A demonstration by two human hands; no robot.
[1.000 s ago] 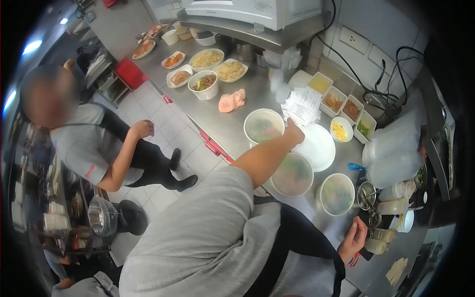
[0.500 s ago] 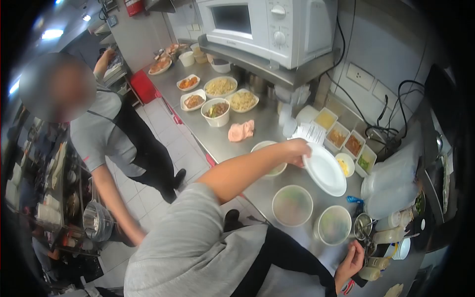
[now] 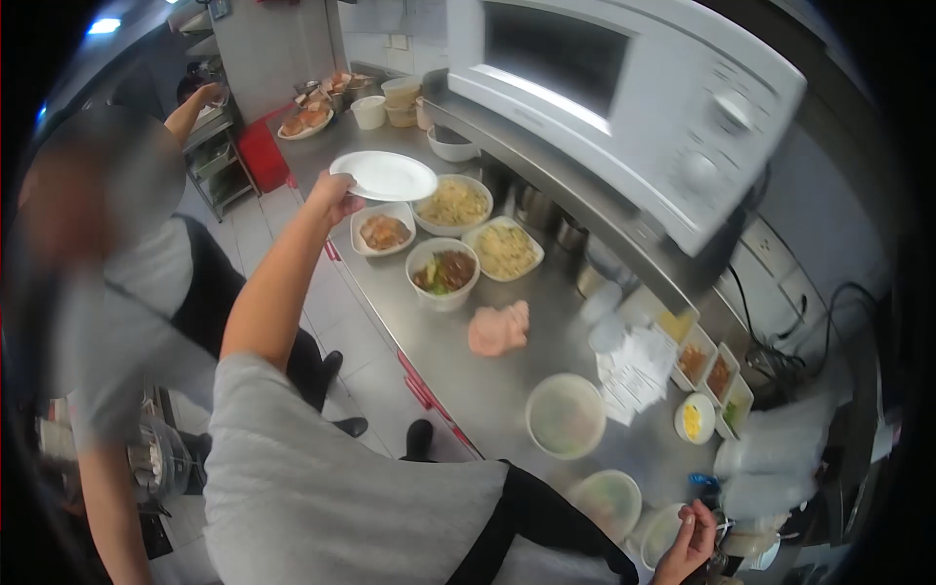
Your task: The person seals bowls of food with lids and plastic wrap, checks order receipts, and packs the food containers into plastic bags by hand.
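Note:
My left hand (image 3: pixel 341 195) grips the edge of a white oval plate (image 3: pixel 390 176) at arm's length. The plate hangs over the far side of the counter and hides what lies under it. Just below it are a white dish of brownish food (image 3: pixel 384 231) and a bowl of noodle-like food (image 3: pixel 454 203). Low on the right, my right hand (image 3: pixel 686 542) has loosely bent fingers with nothing visible in them. It is beside a covered round bowl (image 3: pixel 660 534), partly hidden by it.
A crumpled pink cloth (image 3: pixel 498 329) lies on the steel counter (image 3: pixel 429 351). Paper slips (image 3: pixel 634 375) are beside another covered bowl (image 3: pixel 565 416). A microwave (image 3: pixel 624 107) sits on a shelf above. At left stands a co-worker (image 3: pixel 146 292) in a grey shirt.
My left hand has carried the plate from the right side of the counter to the far left, over the dishes. My view has turned left, and the co-worker appears closer.

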